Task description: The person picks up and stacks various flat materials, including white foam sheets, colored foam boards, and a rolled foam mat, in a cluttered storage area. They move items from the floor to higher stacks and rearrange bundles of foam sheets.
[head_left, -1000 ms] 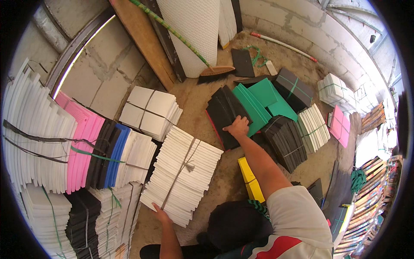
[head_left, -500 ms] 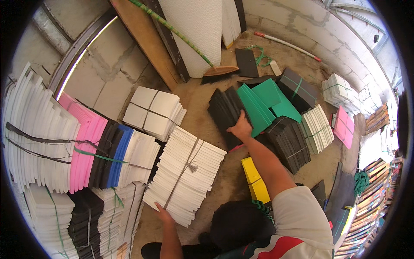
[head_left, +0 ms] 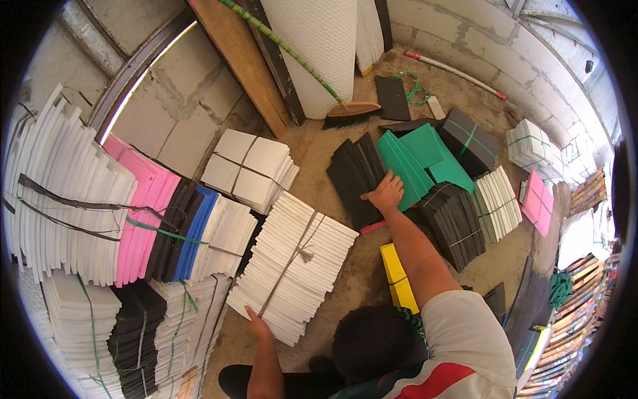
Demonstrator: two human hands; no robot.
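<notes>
**Trainee:** State the position of each hand.

**Instructor:** The left hand (head_left: 258, 326) is at the near-left edge of the strapped white bundle (head_left: 302, 253). Its fingers are partly hidden, so whether it grips cannot be told. The right hand (head_left: 385, 193) lies on the black sheets (head_left: 351, 179), thumb and fingers spread wide, just beside the green sheets (head_left: 405, 174). The white bundle is between the stacked rows at left and the black sheets.

**Trainee:** Identify the likely faults.

**Instructor:** First, slippage. The black sheets lie fanned, and no strap can be made out around them. A one-handed pull may take some sheets and leave others, or drag the adjoining green sheets. Second, spillage. The white bundle's edges are uneven; lifting by one edge may let sheets slide past the strap (head_left: 286, 269) or bend.

**Trainee:** Which containers hold the stock?

**Instructor:** No box or bin is identifiable among the bundles; straps do the containing. A green strap encloses the cream bundle (head_left: 497, 207). Further straps enclose the dark bundle (head_left: 454, 223) and the yellow bundle (head_left: 399, 274). A pink piece (head_left: 373, 227) lies at the near edge of the black sheets.
</notes>
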